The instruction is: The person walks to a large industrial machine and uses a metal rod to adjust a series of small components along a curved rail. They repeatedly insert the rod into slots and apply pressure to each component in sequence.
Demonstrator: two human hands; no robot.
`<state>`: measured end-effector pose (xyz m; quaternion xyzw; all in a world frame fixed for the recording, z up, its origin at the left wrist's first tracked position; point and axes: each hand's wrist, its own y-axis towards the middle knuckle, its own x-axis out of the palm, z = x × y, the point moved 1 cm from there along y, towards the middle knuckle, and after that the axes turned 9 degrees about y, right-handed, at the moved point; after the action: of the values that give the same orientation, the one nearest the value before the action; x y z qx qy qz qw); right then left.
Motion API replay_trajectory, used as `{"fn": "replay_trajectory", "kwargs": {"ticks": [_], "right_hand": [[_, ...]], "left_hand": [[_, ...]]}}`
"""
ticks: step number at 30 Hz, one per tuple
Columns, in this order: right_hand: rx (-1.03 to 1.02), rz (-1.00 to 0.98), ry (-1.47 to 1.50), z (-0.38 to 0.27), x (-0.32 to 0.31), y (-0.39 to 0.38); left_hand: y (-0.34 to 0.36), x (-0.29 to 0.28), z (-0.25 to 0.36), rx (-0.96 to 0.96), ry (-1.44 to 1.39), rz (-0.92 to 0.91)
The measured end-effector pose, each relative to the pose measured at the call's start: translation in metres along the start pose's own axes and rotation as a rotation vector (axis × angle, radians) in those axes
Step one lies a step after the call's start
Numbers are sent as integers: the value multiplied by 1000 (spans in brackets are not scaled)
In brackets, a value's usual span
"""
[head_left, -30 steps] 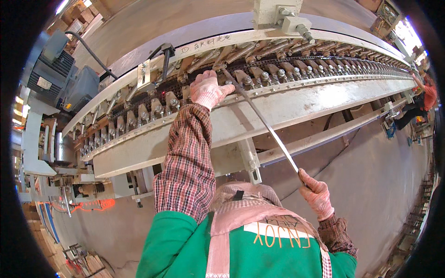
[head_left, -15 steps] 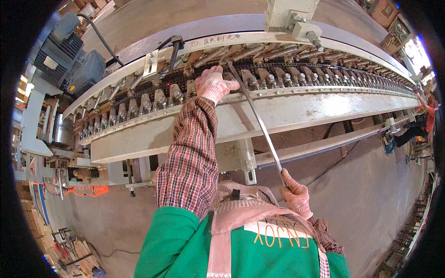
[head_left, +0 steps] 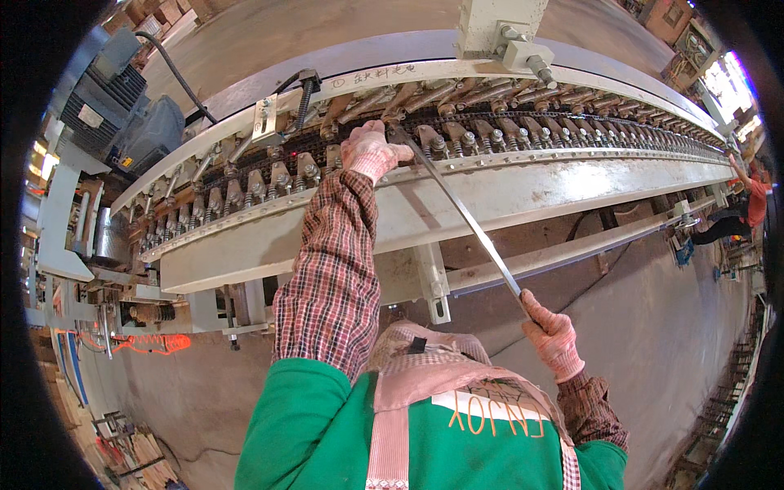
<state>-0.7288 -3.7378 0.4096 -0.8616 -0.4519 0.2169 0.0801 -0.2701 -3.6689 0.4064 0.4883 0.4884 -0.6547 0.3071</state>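
My right hand (head_left: pixel 549 333), in a pinkish work glove, is closed round the lower end of a long, flat steel bar (head_left: pixel 469 227). The bar slants up to the machine, its far end among the sprung brackets and pivoting arms (head_left: pixel 441 140) along a dark chain track (head_left: pixel 498 113). My left hand (head_left: pixel 371 153), gloved too, reaches onto that track just left of the bar's end, fingers curled over the parts and thumb pointing right; what they grip is hidden. A pale steel beam (head_left: pixel 572 194) runs along the machine's front, below both the track and my left hand.
Grey motors (head_left: pixel 122 114) with a cable sit at the left end; a steel block with a bolt (head_left: pixel 527 61) overhangs the back rail. At far right a person in red (head_left: pixel 747 204) reaches to the machine. Orange hose (head_left: pixel 163 343) lies lower left; a lower rail (head_left: pixel 572 253) runs beneath.
My right hand and the bar's lower end swung left half a second ago and are now back to the right. My left hand stays at about the same spot on the track.
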Motion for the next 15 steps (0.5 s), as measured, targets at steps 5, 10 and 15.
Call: {"fn": "replay_trajectory", "kwargs": {"ticks": [5,10,15], "right_hand": [[-79,5,77,21,35,-3],[84,33,332,24,70,-2],[57,12,192,24,28,-10]], "left_hand": [[3,6,-5,23,-126,-15],[0,6,-8,63,-287,-102],[-6,-3,-5,49,-14,10]]}}
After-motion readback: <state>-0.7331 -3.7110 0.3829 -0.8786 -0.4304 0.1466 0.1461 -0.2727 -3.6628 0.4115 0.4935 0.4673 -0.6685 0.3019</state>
